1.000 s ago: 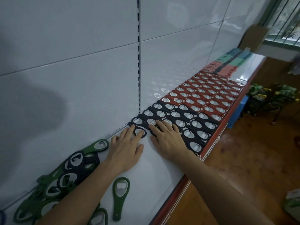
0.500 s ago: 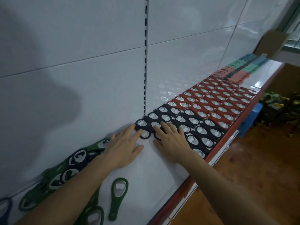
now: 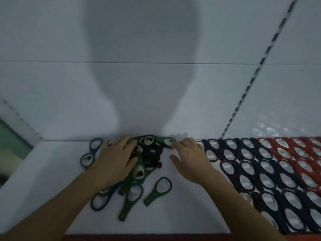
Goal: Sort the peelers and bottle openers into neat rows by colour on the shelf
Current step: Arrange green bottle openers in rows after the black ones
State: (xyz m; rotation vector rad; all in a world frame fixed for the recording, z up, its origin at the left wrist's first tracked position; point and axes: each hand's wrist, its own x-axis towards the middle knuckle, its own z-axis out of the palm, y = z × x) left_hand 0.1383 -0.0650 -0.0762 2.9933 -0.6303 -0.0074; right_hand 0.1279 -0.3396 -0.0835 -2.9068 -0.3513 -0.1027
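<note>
While the left hand (image 3: 116, 159) lies flat on the mixed pile (image 3: 149, 153) mid-frame, the right hand (image 3: 189, 159), fingers loosely spread, touches a green opener (image 3: 166, 142) at the back of the shelf (image 3: 182, 209). Best pull one colour at a time, clear of the black rows (image 3: 260, 173) at right.

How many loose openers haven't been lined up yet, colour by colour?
Green plastic bottle openers: at least 4
Dark blue plastic bottle openers: at least 3
Black plastic bottle openers: tangled, uncountable
Total: at least 7
</note>
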